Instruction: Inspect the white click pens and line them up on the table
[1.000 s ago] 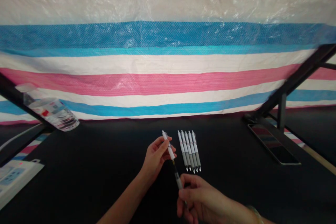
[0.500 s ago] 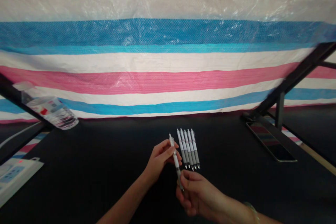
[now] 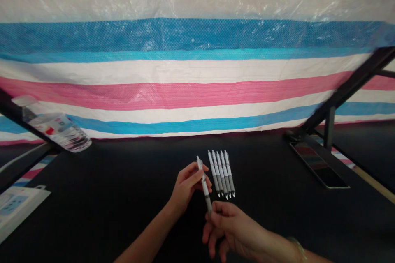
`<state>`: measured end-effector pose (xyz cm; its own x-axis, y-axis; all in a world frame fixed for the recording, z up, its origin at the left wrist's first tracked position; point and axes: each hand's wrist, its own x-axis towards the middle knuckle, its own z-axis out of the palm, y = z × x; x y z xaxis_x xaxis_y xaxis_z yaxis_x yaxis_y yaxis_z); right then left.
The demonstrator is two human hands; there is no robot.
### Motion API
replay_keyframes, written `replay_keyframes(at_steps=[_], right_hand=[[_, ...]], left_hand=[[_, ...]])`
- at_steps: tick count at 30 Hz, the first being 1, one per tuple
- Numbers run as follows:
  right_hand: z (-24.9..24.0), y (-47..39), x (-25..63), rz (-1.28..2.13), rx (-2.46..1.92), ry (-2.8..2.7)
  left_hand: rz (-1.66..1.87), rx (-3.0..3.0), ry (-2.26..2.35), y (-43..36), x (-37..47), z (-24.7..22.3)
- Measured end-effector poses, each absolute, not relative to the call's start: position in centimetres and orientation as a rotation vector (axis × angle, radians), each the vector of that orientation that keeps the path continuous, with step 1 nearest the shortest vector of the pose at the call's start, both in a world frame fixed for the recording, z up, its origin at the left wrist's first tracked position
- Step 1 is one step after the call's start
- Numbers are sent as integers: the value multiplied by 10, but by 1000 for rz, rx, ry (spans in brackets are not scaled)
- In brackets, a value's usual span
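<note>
A white pen with a grey grip (image 3: 205, 187) is held between both hands, its clicker end pointing away from me. My left hand (image 3: 187, 183) pinches the upper white barrel between thumb and fingers. At the lower end, the thumb and index finger of my right hand (image 3: 230, 226) close on the grey grip and cover the tip. The other fingers of that hand are spread apart. Just right of the held pen, several matching pens (image 3: 221, 172) lie side by side on the black table (image 3: 129, 197), tips toward me.
At the left, a clear plastic bottle (image 3: 63, 131) leans by a black frame bar, with a white power strip (image 3: 21, 209) nearer me. A phone (image 3: 319, 166) lies at the right beside another black bar (image 3: 339, 90). Behind the table hangs a striped sheet (image 3: 185, 96).
The held pen has shifted slightly left with my left hand. My right hand's lower fingers have uncurled and spread, while its thumb and index finger stay on the grip.
</note>
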<state>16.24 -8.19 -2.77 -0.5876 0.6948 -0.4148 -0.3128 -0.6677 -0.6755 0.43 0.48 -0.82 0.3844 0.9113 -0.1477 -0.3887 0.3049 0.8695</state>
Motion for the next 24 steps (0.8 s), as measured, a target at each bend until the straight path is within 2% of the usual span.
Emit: replay_keyframes(at_steps=[24], right_hand=[[-24, -79, 164, 2265, -894, -705]], left_hand=[[1027, 876, 748, 6, 3, -11]])
